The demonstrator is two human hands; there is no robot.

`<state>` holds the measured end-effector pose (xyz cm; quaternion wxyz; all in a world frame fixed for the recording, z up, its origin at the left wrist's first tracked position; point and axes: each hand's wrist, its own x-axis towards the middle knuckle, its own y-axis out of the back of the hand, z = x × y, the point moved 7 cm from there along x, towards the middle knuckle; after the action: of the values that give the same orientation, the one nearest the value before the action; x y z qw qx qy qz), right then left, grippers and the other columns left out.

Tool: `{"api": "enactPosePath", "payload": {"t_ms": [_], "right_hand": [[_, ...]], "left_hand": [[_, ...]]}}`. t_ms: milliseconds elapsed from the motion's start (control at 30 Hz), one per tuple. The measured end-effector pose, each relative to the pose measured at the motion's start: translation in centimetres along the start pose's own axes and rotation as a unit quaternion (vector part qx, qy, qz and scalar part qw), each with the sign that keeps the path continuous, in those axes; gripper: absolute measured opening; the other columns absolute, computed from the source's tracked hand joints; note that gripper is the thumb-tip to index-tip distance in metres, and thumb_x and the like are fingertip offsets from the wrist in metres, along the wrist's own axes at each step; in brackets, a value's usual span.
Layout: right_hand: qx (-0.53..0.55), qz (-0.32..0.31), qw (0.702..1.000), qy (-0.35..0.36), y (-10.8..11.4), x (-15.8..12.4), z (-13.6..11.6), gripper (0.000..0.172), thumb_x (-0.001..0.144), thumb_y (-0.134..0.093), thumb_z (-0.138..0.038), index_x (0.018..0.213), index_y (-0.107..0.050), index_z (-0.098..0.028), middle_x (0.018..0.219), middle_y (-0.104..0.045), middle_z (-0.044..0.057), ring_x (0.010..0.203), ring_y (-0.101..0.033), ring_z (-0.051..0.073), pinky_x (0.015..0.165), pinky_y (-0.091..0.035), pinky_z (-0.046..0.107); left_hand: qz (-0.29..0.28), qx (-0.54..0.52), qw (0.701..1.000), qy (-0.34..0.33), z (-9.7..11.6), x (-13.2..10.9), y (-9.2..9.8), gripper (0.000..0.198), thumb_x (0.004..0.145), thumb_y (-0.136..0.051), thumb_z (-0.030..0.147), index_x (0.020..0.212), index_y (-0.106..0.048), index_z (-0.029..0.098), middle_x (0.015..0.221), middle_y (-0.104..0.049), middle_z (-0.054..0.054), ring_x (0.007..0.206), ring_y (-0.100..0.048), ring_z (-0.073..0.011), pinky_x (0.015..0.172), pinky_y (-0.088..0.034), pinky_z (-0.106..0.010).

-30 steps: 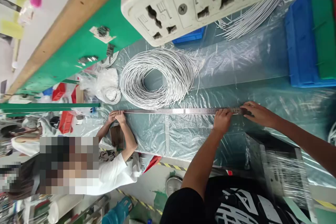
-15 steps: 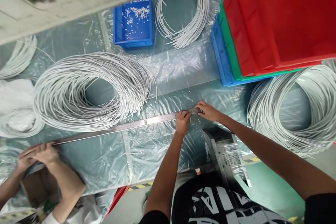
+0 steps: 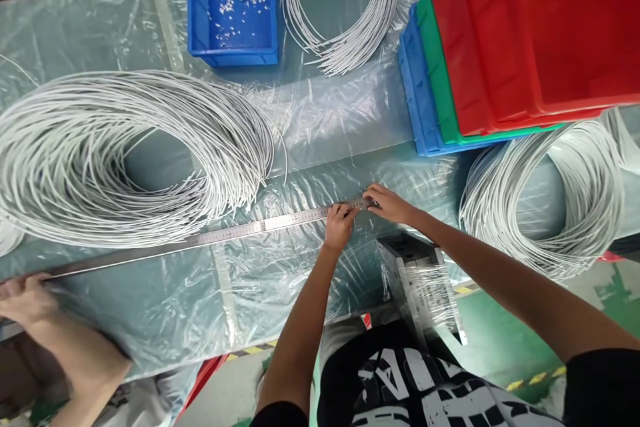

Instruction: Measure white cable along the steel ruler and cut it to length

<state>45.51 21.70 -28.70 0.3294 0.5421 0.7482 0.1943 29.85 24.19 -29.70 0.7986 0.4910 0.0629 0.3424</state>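
A long steel ruler (image 3: 280,221) runs slantwise along the plastic-covered table. My left hand (image 3: 340,225) is closed over it near its right end, fingers curled onto the metal. Just to the right, my right hand (image 3: 390,204) pinches the greyish metal end piece; its exact shape is partly hidden by my fingers. At the far left, another person's hand (image 3: 27,297) rests at the ruler's other end. A large coil of white cable (image 3: 240,147) lies right behind the ruler, its cut ends close to the scale.
A blue bin (image 3: 273,47) with small white bits stands at the back, beside a smaller cable coil (image 3: 383,7). Stacked red bins (image 3: 480,47) and another cable coil (image 3: 595,173) are at right. A metal block wrapped in film (image 3: 425,287) stands at the table's front edge.
The view has shifted, so the big coil and the blue bin appear further left and closer. Both my hands keep their hold at the ruler's right end.
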Motion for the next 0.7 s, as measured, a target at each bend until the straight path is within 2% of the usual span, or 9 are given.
{"api": "enactPosePath", "payload": {"t_ms": [267, 433, 600, 700], "right_hand": [[-0.009, 0.011, 1.000, 0.017, 0.2, 0.4, -0.2, 0.024, 0.086, -0.057, -0.019, 0.110, -0.054, -0.019, 0.114, -0.054, 0.012, 0.094, -0.058, 0.025, 0.085, -0.049, 0.040], [0.011, 0.028, 0.999, 0.044, 0.4, 0.5, 0.3, 0.022, 0.087, -0.058, -0.024, 0.109, -0.054, -0.019, 0.112, -0.053, 0.012, 0.091, -0.056, 0.024, 0.079, -0.048, 0.035], [0.034, 0.059, 0.994, 0.082, 0.6, 0.2, 1.2, 0.024, 0.088, -0.060, -0.026, 0.110, -0.055, -0.018, 0.114, -0.053, 0.011, 0.088, -0.054, 0.021, 0.079, -0.046, 0.034], [0.048, 0.068, 0.993, 0.085, 0.4, 0.1, 1.7, 0.023, 0.089, -0.061, -0.028, 0.109, -0.058, -0.017, 0.116, -0.053, 0.011, 0.084, -0.054, 0.020, 0.079, -0.046, 0.034]], "left_hand": [[-0.017, -0.002, 1.000, -0.010, 0.2, 0.1, -0.3, 0.028, 0.101, -0.050, 0.015, 0.113, -0.075, 0.020, 0.104, -0.067, -0.012, 0.096, -0.057, -0.0240, 0.082, -0.042, -0.038], [0.036, 0.028, 0.998, -0.033, 0.6, 0.2, 0.1, 0.027, 0.100, -0.052, 0.015, 0.112, -0.075, 0.019, 0.101, -0.068, -0.012, 0.092, -0.057, -0.0244, 0.081, -0.044, -0.039], [0.040, -0.003, 0.998, -0.045, 0.7, 0.3, 0.0, 0.030, 0.101, -0.048, 0.017, 0.117, -0.073, 0.019, 0.103, -0.068, -0.013, 0.094, -0.059, -0.0243, 0.086, -0.049, -0.041], [0.060, -0.006, 0.995, -0.074, 1.1, 0.4, 0.2, 0.031, 0.102, -0.048, 0.015, 0.118, -0.073, 0.019, 0.104, -0.069, -0.012, 0.095, -0.060, -0.0240, 0.088, -0.051, -0.040]]}}
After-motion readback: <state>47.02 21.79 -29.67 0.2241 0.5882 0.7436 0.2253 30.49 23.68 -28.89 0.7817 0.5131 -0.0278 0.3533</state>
